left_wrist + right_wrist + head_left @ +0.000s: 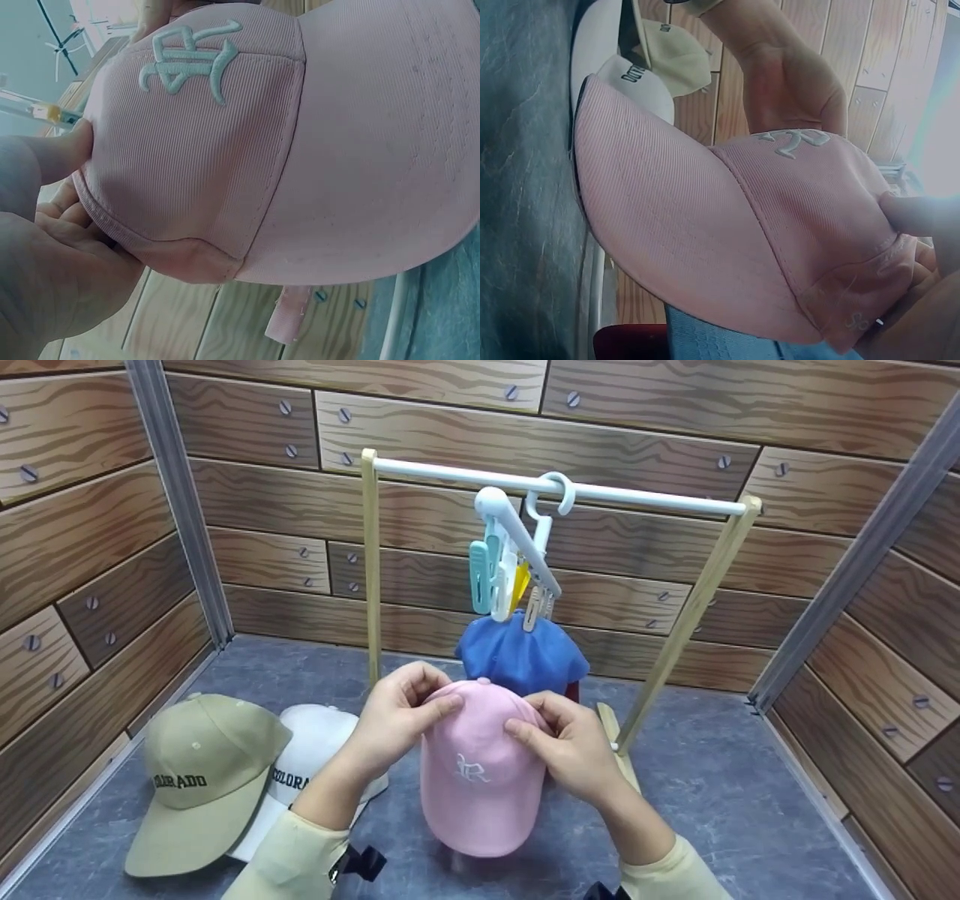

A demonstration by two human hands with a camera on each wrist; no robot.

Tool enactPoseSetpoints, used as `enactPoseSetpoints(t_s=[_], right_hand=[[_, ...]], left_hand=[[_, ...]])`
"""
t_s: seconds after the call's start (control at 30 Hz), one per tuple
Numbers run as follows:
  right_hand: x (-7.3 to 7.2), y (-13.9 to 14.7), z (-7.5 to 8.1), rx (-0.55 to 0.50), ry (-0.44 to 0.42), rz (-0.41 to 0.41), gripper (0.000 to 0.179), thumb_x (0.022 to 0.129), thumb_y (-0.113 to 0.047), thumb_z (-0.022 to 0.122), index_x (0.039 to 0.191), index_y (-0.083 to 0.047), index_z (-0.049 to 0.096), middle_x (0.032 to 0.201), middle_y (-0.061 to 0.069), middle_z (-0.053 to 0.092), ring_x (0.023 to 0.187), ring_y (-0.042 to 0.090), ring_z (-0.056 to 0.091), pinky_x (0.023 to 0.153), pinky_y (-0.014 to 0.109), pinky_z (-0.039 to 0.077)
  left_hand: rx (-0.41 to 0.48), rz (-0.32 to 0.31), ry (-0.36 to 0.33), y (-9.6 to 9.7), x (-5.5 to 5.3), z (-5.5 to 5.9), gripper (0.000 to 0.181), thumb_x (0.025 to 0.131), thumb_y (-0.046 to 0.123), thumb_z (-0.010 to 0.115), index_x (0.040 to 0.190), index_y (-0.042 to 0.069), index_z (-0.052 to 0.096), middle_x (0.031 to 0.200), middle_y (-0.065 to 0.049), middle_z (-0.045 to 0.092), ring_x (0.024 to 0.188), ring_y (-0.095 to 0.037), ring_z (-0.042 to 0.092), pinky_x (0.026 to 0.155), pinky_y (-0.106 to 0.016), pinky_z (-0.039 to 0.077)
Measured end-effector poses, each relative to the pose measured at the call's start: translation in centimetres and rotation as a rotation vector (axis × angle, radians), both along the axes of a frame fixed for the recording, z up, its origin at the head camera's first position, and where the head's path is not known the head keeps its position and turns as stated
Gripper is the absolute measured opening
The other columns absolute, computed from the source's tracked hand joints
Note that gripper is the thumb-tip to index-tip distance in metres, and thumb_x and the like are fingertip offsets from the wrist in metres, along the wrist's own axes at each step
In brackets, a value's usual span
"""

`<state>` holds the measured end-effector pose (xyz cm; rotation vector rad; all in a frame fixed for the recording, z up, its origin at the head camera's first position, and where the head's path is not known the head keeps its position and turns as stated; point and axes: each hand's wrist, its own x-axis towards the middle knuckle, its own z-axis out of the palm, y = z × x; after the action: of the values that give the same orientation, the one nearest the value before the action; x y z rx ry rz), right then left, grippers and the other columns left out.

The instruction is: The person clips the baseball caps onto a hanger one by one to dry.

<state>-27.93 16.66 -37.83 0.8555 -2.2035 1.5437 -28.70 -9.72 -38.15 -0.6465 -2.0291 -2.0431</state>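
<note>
"What's on my left?"

"A khaki cap [202, 750], partly in front of a white cap [311, 742]; then your left hand [397, 720], thumb and fingers pinching one side of the pink cap [480, 765]."

"And from there?"

"The pink cap sits between your hands, brim downward; behind it, a blue cap [517, 652] under the hanger's clothespins [500, 592]; your right hand [574, 742] pinches the pink cap's other side; farther right, a wooden post [690, 615]."

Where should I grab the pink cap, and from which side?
Probably by the top edges of the crown, from left and right together: the pink cap has its brim pointing down, and the cloth edges up there look easy to pinch.
</note>
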Motion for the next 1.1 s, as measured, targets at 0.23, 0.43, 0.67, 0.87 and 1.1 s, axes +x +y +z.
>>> enactPoseSetpoints(t_s=[0.23, 0.43, 0.67, 0.87, 1.1], right_hand=[[-0.4, -0.1, 0.7, 0.004, 0.014, -0.015, 0.008, 0.096, -0.005, 0.087, 0.101, -0.007, 0.081, 0.071, -0.006, 0.053, 0.064, 0.007, 0.050, 0.057, 0.020, 0.040], [-0.2, 0.0, 1.5, 0.045, 0.005, -0.073, 0.009, 0.096, -0.013, 0.089, 0.103, -0.011, 0.083, 0.070, -0.007, 0.056, 0.063, 0.009, 0.052, 0.056, 0.021, 0.040], [-0.2, -0.1, 2.3, 0.046, -0.003, -0.079, 0.011, 0.097, -0.014, 0.089, 0.105, -0.010, 0.083, 0.071, -0.005, 0.057, 0.064, 0.011, 0.052, 0.056, 0.023, 0.040], [-0.5, 0.0, 2.6, 0.026, 0.019, -0.047, 0.009, 0.097, -0.009, 0.087, 0.105, -0.006, 0.082, 0.069, -0.004, 0.057, 0.061, 0.009, 0.050, 0.054, 0.020, 0.039], [-0.9, -0.1, 3.3, 0.018, 0.049, -0.024, 0.008, 0.098, -0.007, 0.086, 0.105, -0.005, 0.082, 0.069, -0.004, 0.057, 0.061, 0.008, 0.050, 0.053, 0.020, 0.039]], left_hand=[[0.024, 0.005, 0.023, 0.2, -0.1, 0.7, 0.016, 0.101, 0.007, 0.082, 0.107, -0.003, 0.071, 0.092, -0.007, 0.074, 0.077, -0.013, 0.059, 0.066, -0.024, 0.049], [0.054, 0.004, 0.031, 0.4, -0.1, 1.3, 0.015, 0.101, 0.006, 0.082, 0.107, -0.002, 0.071, 0.095, -0.008, 0.077, 0.079, -0.014, 0.062, 0.067, -0.024, 0.051], [0.074, 0.007, 0.057, 0.6, -0.2, 2.1, 0.014, 0.101, 0.004, 0.082, 0.107, -0.003, 0.071, 0.099, -0.010, 0.079, 0.085, -0.015, 0.066, 0.074, -0.024, 0.054], [0.075, 0.013, 0.072, 0.7, -0.3, 2.6, 0.013, 0.100, 0.002, 0.081, 0.106, -0.003, 0.070, 0.096, -0.008, 0.077, 0.082, -0.014, 0.064, 0.071, -0.023, 0.052], [0.090, 0.014, 0.092, 0.8, -0.5, 3.2, 0.012, 0.101, 0.000, 0.080, 0.105, -0.003, 0.070, 0.096, -0.008, 0.077, 0.082, -0.013, 0.065, 0.071, -0.023, 0.052]])
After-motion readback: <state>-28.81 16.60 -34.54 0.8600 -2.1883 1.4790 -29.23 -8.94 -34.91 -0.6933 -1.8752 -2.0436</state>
